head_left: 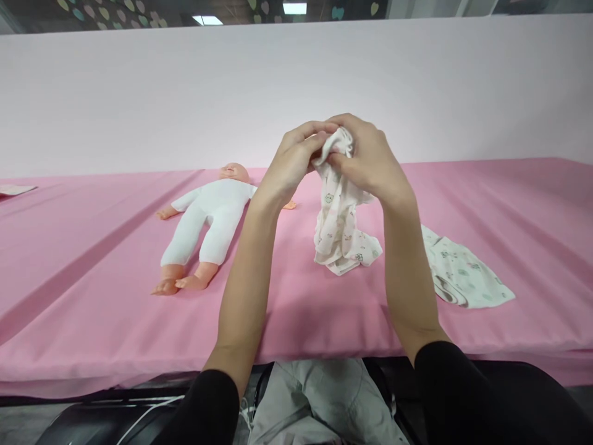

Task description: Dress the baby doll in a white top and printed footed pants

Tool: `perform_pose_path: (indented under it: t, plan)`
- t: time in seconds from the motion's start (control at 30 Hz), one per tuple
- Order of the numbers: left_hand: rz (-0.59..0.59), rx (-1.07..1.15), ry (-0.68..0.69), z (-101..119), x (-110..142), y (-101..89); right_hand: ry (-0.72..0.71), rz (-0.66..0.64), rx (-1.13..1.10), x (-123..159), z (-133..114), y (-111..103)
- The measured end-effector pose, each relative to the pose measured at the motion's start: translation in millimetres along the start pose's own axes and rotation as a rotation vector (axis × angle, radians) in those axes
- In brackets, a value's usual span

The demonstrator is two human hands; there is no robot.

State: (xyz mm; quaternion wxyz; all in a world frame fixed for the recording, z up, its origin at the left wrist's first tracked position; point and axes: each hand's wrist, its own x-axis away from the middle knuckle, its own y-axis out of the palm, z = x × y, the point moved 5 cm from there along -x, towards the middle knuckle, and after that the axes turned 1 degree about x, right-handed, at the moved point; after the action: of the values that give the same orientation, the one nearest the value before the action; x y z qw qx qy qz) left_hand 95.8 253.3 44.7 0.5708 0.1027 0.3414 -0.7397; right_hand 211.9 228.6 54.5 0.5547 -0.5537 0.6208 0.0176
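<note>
Both of my hands grip a small white baby garment [337,210] with a little printed pattern, its upper part bunched up between them. My left hand [303,151] pinches the gathered edge from the left. From the right, my right hand [365,148] is closed on the same edge, its thumb pressed into the cloth. The lower part hangs in folds down to the pink-covered table. To the left of my forearms a baby doll [208,213] in a white bodysuit lies on its back, its feet toward me; my left arm hides part of it.
Folded printed cloth [467,275] lies right of my right forearm, partly behind it. The pink tablecloth [92,296] has long creases. A white partition [185,93] rises behind the table. At the far left edge sits a flat light item [16,190].
</note>
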Motion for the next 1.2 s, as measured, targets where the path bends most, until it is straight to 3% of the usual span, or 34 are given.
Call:
perform_pose_path:
  t: [0.1,0.23,0.3,0.4,0.47,0.6,0.7,0.8,0.97,1.1,1.2]
  plan:
    - [0.017,-0.092,0.031,3.8,1.6,1.6,0.025,0.032,-0.073,-4.2,14.2,-6.6]
    - [0.041,-0.155,0.102,0.6,2.1,-1.9,0.035,0.22,-0.127,-7.7,32.1,-19.6]
    - [-0.098,-0.232,0.037,-8.7,2.5,3.4,0.002,0.322,-0.158,-7.1,34.8,-26.9]
    - [-0.434,-0.358,-0.048,-23.4,7.3,22.2,-0.03,0.401,-0.249,-4.8,32.0,-34.4]
    - [-0.512,-0.418,-0.034,-28.7,8.3,30.9,-0.019,0.386,-0.297,-4.0,28.7,-35.8]
    - [-0.394,-0.485,-0.022,-35.9,2.6,27.0,0.017,0.347,-0.301,-2.3,28.5,-38.8]
    - [-0.262,-0.498,-0.02,-37.2,-0.3,8.1,0.055,0.353,-0.266,-0.2,36.1,-44.4]
    - [-0.074,-0.516,0.016,-33.4,-2.0,-14.9,0.179,0.341,-0.226,2.8,46.8,-48.7]
    - [0.178,-0.525,0.042,-31.5,-5.1,-38.1,0.245,0.379,-0.374,6.0,52.6,-55.6]
    - [0.23,-0.507,0.033,-32.7,-6.8,-40.9,0.2,0.371,-0.439,2.5,51.9,-54.9]
    - [0.219,-0.529,0.053,-28.9,-6.5,-35.0,0.182,0.158,-0.381,-1.3,43.5,-37.3]
